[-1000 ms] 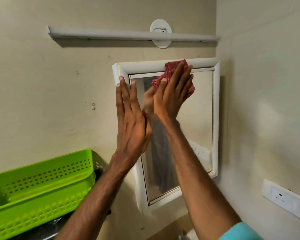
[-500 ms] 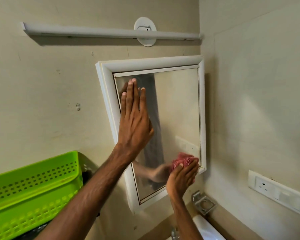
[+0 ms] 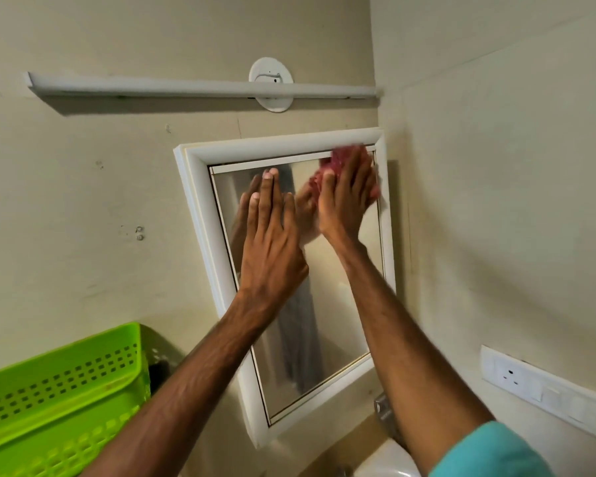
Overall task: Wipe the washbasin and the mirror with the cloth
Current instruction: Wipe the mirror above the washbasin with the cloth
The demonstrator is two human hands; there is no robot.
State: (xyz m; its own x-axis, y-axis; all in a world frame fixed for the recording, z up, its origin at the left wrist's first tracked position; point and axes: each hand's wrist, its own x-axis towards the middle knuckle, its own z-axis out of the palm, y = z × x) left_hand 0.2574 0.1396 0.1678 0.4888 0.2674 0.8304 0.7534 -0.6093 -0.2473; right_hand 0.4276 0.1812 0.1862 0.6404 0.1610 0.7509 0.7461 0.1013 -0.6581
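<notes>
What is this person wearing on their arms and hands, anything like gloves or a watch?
No gloves: the left hand and right hand are bare, with no ring, watch or bracelet showing. Both forearms are uncovered too. The only clothing in view is a turquoise sleeve on the right upper arm.

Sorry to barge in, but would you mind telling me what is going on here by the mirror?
A person is wiping the wall mirror. The right hand presses a red cloth flat against the glass at the mirror's upper right corner, blurred with motion. The left hand rests on the glass to its left, fingers straight. Only a sliver of the washbasin shows at the bottom edge, and neither hand is on it. A green basket sits at the lower left.
</notes>
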